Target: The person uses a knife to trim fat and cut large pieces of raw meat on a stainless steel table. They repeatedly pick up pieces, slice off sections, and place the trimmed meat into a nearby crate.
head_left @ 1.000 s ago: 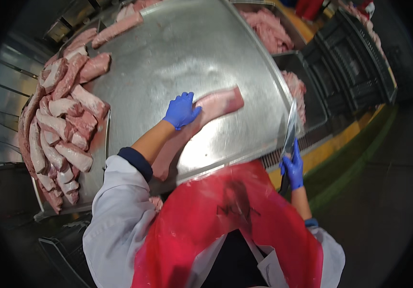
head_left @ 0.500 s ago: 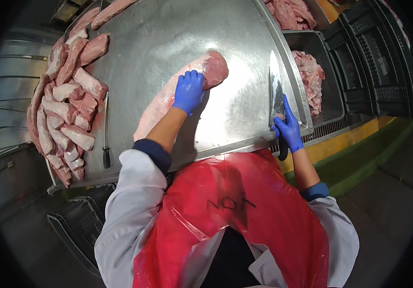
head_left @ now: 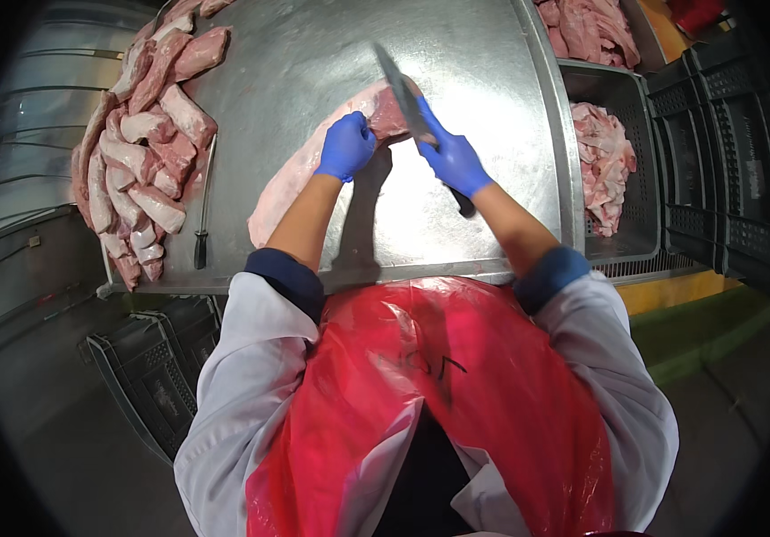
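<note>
Steel table (head_left: 286,49) — right hand (head_left: 456,161) slanting knife (head_left: 400,87) — perhaps touching meat (head_left: 300,163).

A metal table (head_left: 286,63) bears a meat slab (head_left: 302,163), meat strips (head_left: 132,161), a rod (head_left: 208,190).

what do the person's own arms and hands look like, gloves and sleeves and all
The left grip and right grip wear matching blue gloves, close-fitting, with no markings that can be made out. Past the gloves, both forearms are bare up to dark blue cuffs, which show from loose, creased white sleeves.
</note>
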### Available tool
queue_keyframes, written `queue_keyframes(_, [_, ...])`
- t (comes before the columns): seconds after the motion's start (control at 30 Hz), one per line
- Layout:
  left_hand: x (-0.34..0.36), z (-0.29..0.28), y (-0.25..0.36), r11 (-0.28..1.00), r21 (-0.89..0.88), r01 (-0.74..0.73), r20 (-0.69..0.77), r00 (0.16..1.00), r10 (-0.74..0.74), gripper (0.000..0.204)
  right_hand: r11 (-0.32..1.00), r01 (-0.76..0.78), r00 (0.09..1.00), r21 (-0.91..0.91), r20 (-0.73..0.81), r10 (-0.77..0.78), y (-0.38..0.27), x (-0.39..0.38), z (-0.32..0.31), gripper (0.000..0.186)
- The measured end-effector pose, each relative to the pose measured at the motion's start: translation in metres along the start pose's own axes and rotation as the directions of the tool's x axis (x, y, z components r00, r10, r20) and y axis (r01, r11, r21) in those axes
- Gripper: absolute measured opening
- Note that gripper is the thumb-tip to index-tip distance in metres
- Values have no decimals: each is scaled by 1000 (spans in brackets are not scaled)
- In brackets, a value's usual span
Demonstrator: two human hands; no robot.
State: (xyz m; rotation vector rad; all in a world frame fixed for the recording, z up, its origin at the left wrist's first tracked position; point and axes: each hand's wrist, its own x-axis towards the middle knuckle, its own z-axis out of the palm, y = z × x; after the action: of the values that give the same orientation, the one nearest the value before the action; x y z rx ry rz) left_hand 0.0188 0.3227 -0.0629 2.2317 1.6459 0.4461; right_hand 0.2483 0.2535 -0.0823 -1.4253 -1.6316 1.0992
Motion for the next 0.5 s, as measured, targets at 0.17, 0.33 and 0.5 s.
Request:
queue_keyframes(0.17, [-4,-5,0,999,-7,54,32,998,-53,14,947,-12,957,-321,271,104,-10,-4,10,70])
queue_keyframes(0.33, [-10,-4,-14,954,-240,181,59,983,-172,16,991,-2,903,-131,426,58,-3,-35,-3,67])
queue_keyframes(0.5, [-1,-26,10,976,-166,140,73,989,-129,15,995,38,949,-97,315,-5,-20,48,38,67])
